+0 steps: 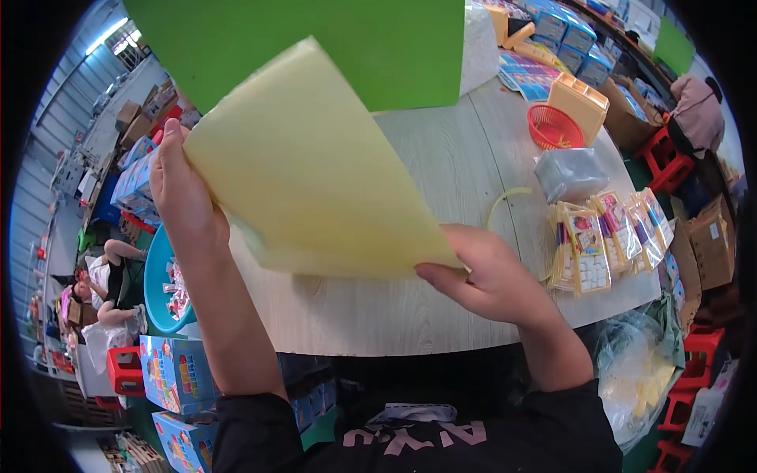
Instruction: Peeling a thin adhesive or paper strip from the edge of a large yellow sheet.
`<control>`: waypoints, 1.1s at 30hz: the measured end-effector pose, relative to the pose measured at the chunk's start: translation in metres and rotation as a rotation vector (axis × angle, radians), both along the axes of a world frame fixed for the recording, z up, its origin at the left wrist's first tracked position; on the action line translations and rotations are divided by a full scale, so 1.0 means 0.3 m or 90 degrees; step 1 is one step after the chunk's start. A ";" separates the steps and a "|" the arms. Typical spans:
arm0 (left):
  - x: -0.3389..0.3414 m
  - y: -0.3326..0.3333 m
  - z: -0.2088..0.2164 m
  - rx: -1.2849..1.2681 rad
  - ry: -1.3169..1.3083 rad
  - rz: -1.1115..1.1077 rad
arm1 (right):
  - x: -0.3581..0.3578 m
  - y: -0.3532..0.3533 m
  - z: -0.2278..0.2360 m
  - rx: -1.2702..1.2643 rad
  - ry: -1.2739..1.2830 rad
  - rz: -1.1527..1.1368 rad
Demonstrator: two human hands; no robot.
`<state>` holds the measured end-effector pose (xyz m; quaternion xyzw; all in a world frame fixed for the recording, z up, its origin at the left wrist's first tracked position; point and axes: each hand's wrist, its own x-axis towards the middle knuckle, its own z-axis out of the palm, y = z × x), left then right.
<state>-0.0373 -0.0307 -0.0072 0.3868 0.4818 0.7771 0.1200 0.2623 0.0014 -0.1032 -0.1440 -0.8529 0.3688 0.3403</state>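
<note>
Both my hands hold a large pale yellow sheet (307,173), tilted above the light wood-grain table (449,165). My left hand (185,193) grips its left edge with the thumb pointing up, and most of those fingers are hidden behind it. At the lower right corner, my right hand (489,276) pinches the sheet between thumb and fingers. I cannot tell whether it is one sheet or a thin stack. Right of my right hand lie packs with white blocks and coloured pens (587,244) in yellow frames.
A green board (378,55) stands at the back. On the right are a clear-wrapped bundle (572,173), a red basket (554,128) and a peach plastic box (579,102). A blue tub (158,276) stands left, above blue cartons (177,374). Two people sit farther off.
</note>
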 end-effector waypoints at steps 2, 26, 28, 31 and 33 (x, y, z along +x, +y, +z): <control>-0.041 0.003 -0.010 0.080 -0.018 0.004 | 0.011 0.006 0.035 0.043 0.002 -0.081; 0.237 -0.501 -0.578 -0.442 0.940 -0.139 | 0.047 -0.153 -0.256 0.346 -0.372 -0.060; 0.217 -0.514 -0.611 -0.477 0.905 -0.168 | 0.066 -0.161 -0.273 0.311 -0.370 -0.043; 0.217 -0.548 -0.647 -0.501 0.850 -0.191 | 0.074 -0.184 -0.282 0.242 -0.362 -0.027; 0.221 -0.567 -0.661 -0.447 0.853 -0.184 | 0.083 -0.200 -0.294 0.194 -0.362 -0.019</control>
